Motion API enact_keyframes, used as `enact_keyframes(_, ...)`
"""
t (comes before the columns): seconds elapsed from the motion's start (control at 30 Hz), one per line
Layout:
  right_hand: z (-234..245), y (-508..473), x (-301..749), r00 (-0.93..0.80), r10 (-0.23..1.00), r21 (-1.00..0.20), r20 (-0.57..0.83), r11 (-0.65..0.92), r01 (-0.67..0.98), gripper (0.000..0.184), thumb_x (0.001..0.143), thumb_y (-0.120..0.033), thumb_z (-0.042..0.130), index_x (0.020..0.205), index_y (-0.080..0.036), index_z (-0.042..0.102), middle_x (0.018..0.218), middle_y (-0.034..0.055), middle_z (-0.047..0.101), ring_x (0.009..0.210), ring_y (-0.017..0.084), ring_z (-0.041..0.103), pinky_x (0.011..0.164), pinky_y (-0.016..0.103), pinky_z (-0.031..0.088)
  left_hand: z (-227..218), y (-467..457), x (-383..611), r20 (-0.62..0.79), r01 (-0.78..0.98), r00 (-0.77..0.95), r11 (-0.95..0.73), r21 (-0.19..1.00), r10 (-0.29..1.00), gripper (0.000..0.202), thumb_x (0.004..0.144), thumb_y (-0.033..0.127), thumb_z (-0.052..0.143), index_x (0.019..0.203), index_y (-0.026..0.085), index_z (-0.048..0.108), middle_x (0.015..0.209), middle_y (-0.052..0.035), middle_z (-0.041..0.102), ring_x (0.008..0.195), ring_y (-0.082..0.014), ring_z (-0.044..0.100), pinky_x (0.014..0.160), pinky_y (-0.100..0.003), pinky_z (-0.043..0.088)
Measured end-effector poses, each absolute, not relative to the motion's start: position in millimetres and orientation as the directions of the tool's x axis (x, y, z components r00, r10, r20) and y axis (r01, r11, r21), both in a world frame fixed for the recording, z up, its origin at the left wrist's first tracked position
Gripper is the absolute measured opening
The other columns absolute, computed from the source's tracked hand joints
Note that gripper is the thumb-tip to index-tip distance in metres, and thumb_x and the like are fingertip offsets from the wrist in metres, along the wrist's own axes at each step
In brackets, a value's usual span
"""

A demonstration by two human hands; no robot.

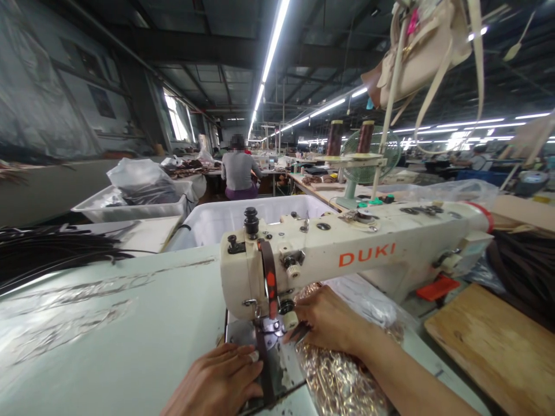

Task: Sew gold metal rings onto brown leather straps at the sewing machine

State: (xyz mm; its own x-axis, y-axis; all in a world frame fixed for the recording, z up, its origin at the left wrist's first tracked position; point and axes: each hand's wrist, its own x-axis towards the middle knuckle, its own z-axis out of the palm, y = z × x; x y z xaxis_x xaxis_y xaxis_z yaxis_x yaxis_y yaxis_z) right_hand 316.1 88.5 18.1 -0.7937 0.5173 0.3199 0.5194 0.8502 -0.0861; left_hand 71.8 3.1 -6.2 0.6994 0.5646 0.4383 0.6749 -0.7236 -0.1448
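A dark brown strap (267, 370) lies lengthwise under the needle area of a cream sewing machine (321, 248) lettered DUKI. My left hand (221, 372) rests on the machine bed, fingers stretched out flat, with the fingertips at the strap's left edge. Right of the presser foot (273, 325), my right hand (327, 320) is closed around a small dark piece (300, 331), whose kind I cannot make out. Under that wrist sits a clear plastic bag of gold metal hardware (338, 381). The palm side of my right hand is hidden.
Behind the machine stands a white bin (269, 208). Bundled dark cords (56, 254) lie at left, a wooden board (494, 341) at right. Thread cones (335, 138) stand on a rack near a green fan (377, 151). A beige bag (427, 58) hangs overhead. A seated person (240, 170) is farther back.
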Motion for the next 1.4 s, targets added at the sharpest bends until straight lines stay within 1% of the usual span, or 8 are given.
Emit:
enact_keyframes(0.13, 17.7, 89.4, 316.0, -0.795, 0.517, -0.124, 0.318, 0.854, 0.505, 0.021, 0.081, -0.044, 0.066, 0.077, -0.023, 0.067, 0.071, -0.0013, 0.067, 0.064, 0.014, 0.06, 0.057, 0.027, 0.029, -22.6, 16.7, 65.2, 0.453, 0.707, 0.605, -0.703, 0.073, 0.655, 0.034, 0.098, 0.04, 0.04, 0.093, 0.02, 0.067, 0.097, -0.0034, 0.072, 0.09, -0.0191, 0.068, 0.081, -0.028, 0.057)
enact_keyframes(0.3, 15.5, 91.9, 316.0, -0.794, 0.511, -0.122, 0.33, 0.857, 0.501, 0.027, 0.081, -0.047, 0.064, 0.073, -0.022, 0.064, 0.069, -0.0017, 0.066, 0.063, 0.014, 0.06, 0.057, 0.026, 0.029, -13.6, 26.7, 59.6, 0.432, 0.707, 0.569, -0.685, 0.179, 0.7, 0.027, 0.096, 0.038, 0.046, 0.097, 0.023, 0.069, 0.1, -0.0031, 0.071, 0.09, -0.0195, 0.067, 0.082, -0.028, 0.055)
enact_keyframes(0.43, 15.2, 91.9, 316.4, -0.794, 0.514, -0.111, 0.324, 0.854, 0.508, 0.022, 0.079, -0.041, 0.066, 0.07, -0.021, 0.061, 0.067, -0.0018, 0.065, 0.064, 0.015, 0.059, 0.057, 0.027, 0.029, -7.6, 35.0, 54.8, 0.416, 0.719, 0.524, -0.648, 0.251, 0.743, 0.026, 0.095, 0.038, 0.047, 0.095, 0.025, 0.07, 0.09, -0.0003, 0.071, 0.08, -0.0166, 0.066, 0.074, -0.024, 0.053)
enact_keyframes(0.5, 16.4, 91.7, 316.5, -0.797, 0.515, -0.117, 0.315, 0.855, 0.506, 0.016, 0.078, -0.036, 0.067, 0.073, -0.021, 0.062, 0.07, -0.002, 0.066, 0.067, 0.015, 0.06, 0.058, 0.026, 0.03, -7.7, 41.1, 51.8, 0.389, 0.753, 0.493, -0.605, 0.257, 0.778, 0.023, 0.093, 0.039, 0.052, 0.091, 0.028, 0.072, 0.088, 0.0015, 0.072, 0.082, -0.0178, 0.066, 0.077, -0.026, 0.052)
enact_keyframes(0.67, 17.4, 92.3, 316.3, -0.796, 0.522, -0.128, 0.308, 0.851, 0.508, 0.014, 0.078, -0.034, 0.067, 0.075, -0.021, 0.063, 0.073, -0.0011, 0.067, 0.07, 0.015, 0.061, 0.06, 0.026, 0.031, -2.8, 56.0, 46.4, 0.362, 0.801, 0.44, -0.542, 0.256, 0.822, 0.025, 0.082, 0.046, 0.065, 0.102, 0.03, 0.069, 0.11, 0.0, 0.067, 0.107, -0.0287, 0.057, 0.09, -0.037, 0.049)
enact_keyframes(0.9, 18.0, 91.2, 316.2, -0.8, 0.511, -0.14, 0.314, 0.858, 0.494, 0.035, 0.087, -0.053, 0.055, 0.073, -0.022, 0.063, 0.071, -0.0018, 0.067, 0.064, 0.013, 0.06, 0.057, 0.027, 0.028, 10.6, 73.0, 40.4, 0.226, 0.639, 0.66, -0.693, 0.334, 0.717, 0.026, 0.089, 0.033, 0.06, 0.113, 0.026, 0.063, 0.112, -0.0005, 0.066, 0.1, -0.0219, 0.061, 0.09, -0.029, 0.049)
enact_keyframes(1.23, 13.0, 91.1, 314.7, -0.791, 0.504, -0.107, 0.346, 0.859, 0.501, 0.042, 0.085, -0.059, 0.053, 0.07, -0.022, 0.064, 0.068, -0.0006, 0.066, 0.063, 0.015, 0.059, 0.056, 0.029, 0.025, 9.9, 75.6, 36.4, 0.279, 0.605, 0.707, -0.76, 0.237, 0.65, 0.026, 0.094, 0.038, 0.051, 0.112, 0.025, 0.064, 0.108, -0.0027, 0.068, 0.096, -0.0228, 0.063, 0.086, -0.03, 0.051)
enact_keyframes(1.4, 15.0, 90.4, 315.1, -0.802, 0.515, -0.134, 0.303, 0.856, 0.499, 0.039, 0.086, -0.056, 0.054, 0.073, -0.021, 0.065, 0.073, 0.0005, 0.068, 0.069, 0.016, 0.062, 0.059, 0.027, 0.031, 1.4, 68.2, 35.9, 0.285, 0.64, 0.699, -0.752, 0.16, 0.656, 0.028, 0.096, 0.035, 0.045, 0.112, 0.021, 0.063, 0.109, -0.0059, 0.067, 0.095, -0.026, 0.062, 0.083, -0.036, 0.051)
